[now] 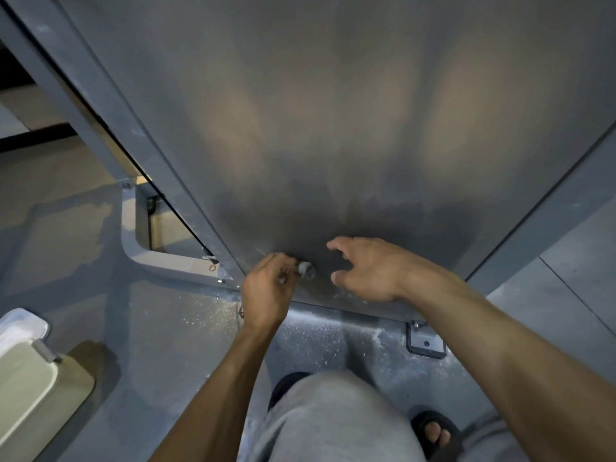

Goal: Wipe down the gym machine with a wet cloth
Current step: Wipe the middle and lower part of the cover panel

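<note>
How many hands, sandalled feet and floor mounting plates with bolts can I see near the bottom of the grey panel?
Hands: 2, left hand gripping a small grey cloth, right hand spread on the grey panel.
Sandalled feet: 2.
Mounting plates: 1.
Total: 5.

From where I'm watching, the floor [173, 331] is blue-grey with worn lighter patches and a scatter of white specks near the machine's base. A grey frame foot [173, 261] is bolted down on it, a small black plate [426, 341] sits to the right, and two black sandals [433, 431] stand on it.
</note>
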A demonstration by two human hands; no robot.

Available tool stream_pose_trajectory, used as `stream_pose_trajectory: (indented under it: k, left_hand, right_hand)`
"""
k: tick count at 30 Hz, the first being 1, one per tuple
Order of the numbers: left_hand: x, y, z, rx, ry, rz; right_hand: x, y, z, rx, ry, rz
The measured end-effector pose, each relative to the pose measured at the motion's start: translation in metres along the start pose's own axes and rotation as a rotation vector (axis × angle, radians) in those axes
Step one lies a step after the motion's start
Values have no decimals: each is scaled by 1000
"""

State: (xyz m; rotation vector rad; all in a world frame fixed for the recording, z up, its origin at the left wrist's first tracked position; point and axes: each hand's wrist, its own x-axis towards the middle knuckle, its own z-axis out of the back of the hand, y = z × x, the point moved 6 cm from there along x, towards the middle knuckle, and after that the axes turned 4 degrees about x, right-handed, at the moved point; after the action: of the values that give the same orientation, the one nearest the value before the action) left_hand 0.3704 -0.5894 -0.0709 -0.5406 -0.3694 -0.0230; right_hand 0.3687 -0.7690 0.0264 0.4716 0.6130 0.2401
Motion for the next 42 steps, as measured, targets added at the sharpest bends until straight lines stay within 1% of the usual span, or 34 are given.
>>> stream_pose_trajectory:
  k: [4,6,8,10,14,16,20,22,24,26,29,31,35,37,39,42]
  left_hand:
    - [15,-19,41,-64,-199,-72]
    - [17,-21,44,-64,-239,-88]
    - [15,-16,34,-70,-220,-93]
    - [9,-5,16,-55,-147,-65]
    - [-2,20,-6,-75,-12,98]
    - [1,22,-1,-68,-27,98]
    - [13,8,39,-112,-209,45]
    - [15,5,46,-125,-255,41]
    - [12,9,36,-96,-227,44]
    - [7,18,18,-86,-150,67]
    - [0,32,3,-107,-34,152]
    - [2,32,8,-104,-45,147]
    - [16,20,42,-178,-211,102]
    - [20,15,51,-190,-249,77]
    - [17,20,43,-184,-229,90]
    - [6,44,17,-184,-132,175]
  right_hand:
    - [7,2,-2,-8,2,8]
    - [8,4,-3,-11,12,14]
    - [10,5,-4,-16,19,18]
    - [12,4,-5,-21,25,14]
    - [13,5,-7,-24,31,15]
    - [14,7,-9,-23,34,16]
    - [13,7,-13,-32,52,17]
    - [12,5,-13,-33,58,14]
    - [12,4,-12,-26,58,11]
    - [12,4,-12,-24,62,11]
    - [14,7,-14,-33,62,23]
    - [15,9,-15,-39,65,28]
    - [16,12,-16,-46,65,37]
    - [17,13,-16,-48,75,35]
    - [17,14,-17,-48,80,40]
    - [18,13,-17,-48,83,40]
